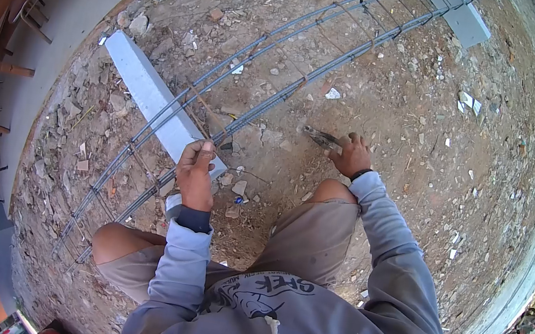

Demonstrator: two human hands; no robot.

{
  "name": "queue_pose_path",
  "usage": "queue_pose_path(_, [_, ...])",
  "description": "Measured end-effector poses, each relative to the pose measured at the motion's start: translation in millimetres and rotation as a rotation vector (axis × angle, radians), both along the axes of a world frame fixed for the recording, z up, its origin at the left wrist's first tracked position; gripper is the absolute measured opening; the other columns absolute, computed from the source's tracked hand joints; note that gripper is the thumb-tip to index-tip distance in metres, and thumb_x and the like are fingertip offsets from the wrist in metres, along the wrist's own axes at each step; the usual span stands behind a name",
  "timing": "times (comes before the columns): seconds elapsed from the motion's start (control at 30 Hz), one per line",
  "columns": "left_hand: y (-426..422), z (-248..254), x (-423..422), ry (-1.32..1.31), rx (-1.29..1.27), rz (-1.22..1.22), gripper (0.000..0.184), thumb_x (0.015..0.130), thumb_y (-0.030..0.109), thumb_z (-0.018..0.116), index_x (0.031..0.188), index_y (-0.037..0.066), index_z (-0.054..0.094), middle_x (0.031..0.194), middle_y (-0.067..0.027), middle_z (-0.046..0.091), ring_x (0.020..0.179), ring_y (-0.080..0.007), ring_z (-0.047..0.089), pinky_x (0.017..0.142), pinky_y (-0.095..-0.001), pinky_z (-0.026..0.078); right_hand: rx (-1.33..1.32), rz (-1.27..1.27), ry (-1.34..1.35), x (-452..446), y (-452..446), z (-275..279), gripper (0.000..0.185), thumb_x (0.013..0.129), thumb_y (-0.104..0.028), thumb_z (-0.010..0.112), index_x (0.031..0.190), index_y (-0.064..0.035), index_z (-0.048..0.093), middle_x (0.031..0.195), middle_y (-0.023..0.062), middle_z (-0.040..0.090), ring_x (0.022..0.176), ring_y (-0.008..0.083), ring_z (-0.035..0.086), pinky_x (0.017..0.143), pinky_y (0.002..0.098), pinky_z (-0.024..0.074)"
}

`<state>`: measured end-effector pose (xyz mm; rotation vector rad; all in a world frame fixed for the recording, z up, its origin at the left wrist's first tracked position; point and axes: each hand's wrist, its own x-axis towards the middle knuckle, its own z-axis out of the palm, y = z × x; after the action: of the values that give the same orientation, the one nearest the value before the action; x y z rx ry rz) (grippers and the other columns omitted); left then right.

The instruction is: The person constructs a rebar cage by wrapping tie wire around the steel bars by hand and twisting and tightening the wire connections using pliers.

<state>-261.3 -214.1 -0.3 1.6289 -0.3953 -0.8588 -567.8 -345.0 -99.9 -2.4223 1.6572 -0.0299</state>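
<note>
Rebar cage [271,102] nearer the left hand [195,183]

Head view: the cage slants across the ground, its long axis running from between 7 and 8 o'clock up to between 1 and 2. A pale block [148,87] crosses beneath it, aimed between 10 and 11 o'clock. The person's left hand is right at the lower-right bars, thumb and fingers drawn together; whether they pinch a thin wire, one cannot tell. The right hand [354,157] sits apart from the cage, fingers curled on the pincers [321,137], which point between 9 and 10 o'clock; its closest bars lie toward 10.
</note>
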Motion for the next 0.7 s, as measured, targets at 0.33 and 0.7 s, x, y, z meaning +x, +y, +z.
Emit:
queue_pose_path(0.33, [-4.4,0.1,0.6,0.232,-0.058,-0.084,0.01,0.087,0.014,0.059,0.09,0.004,0.062,0.074,-0.0008,0.06,0.061,-0.0076,0.052,0.055,-0.0205,0.041,0.352,0.044,-1.172,185.6,107.5,72.2,0.022,0.088,-0.01,0.054,0.109,-0.0021,0.055,0.098,0.0196,0.06,0.091,0.0344,0.06,0.076,0.0384,0.0481])
queue_pose_path(0.7, [-5.7,-1.3,8.6,-0.476,0.226,-0.215,0.021,0.085,0.023,0.065,0.085,0.001,0.067,0.074,-0.0071,0.062,0.067,-0.0144,0.057,0.065,-0.0292,0.046,0.81,-0.725,-1.607,152.4,118.9,67.7,0.013,0.091,-0.012,0.053,0.097,-0.0045,0.062,0.061,-0.0034,0.048,0.046,0.0037,0.039,0.04,0.0205,0.0299])
